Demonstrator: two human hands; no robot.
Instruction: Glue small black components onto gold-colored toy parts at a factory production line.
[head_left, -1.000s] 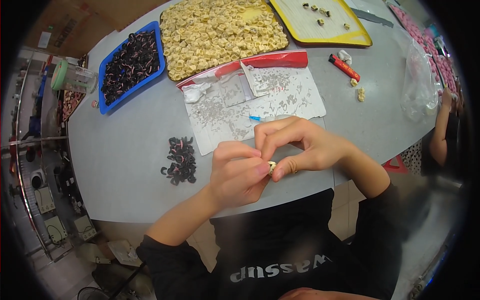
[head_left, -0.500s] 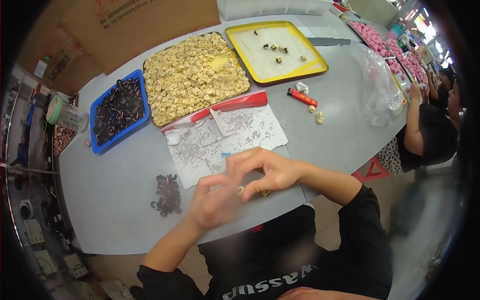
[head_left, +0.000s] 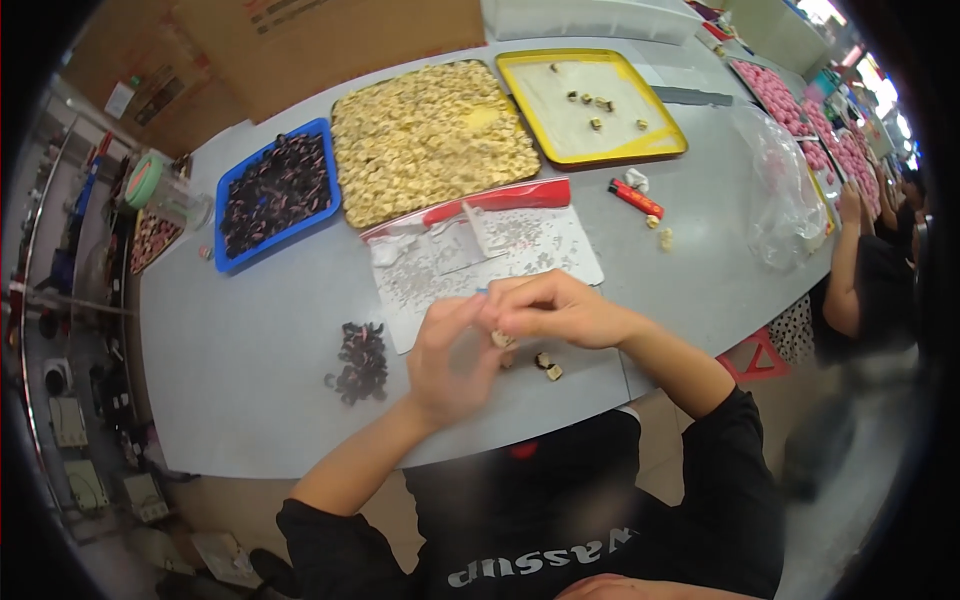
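My left hand [head_left: 450, 360] and my right hand [head_left: 565, 312] meet above the front of the grey table, fingertips pinched together. Between them a small cream-coloured cube-like piece [head_left: 502, 339] shows below my right thumb; the fingers cover the rest of it. My left hand is slightly blurred. On the table under my right hand lie a few similar cream pieces with dark sides [head_left: 550, 370]. Left of my left hand is a loose pile of small black curved pieces [head_left: 360, 362]. Just beyond my hands lies a white sheet [head_left: 415, 300] strewn with small grey bits.
A blue tray [head_left: 222, 235] of black and pinkish pieces stands at the left, beside a tray heaped with cream cubes [head_left: 430, 140]. A yellow-rimmed tray [head_left: 620, 158] holds several pieces. A red tube [head_left: 636, 198] and a clear plastic bag [head_left: 785, 200] lie rightward. Another person [head_left: 870, 280] sits far right.
The view has shifted, so the table's things appear further right and higher. My hands have drawn closer, fingertips now meeting; the cream pieces under my right hand show more plainly.
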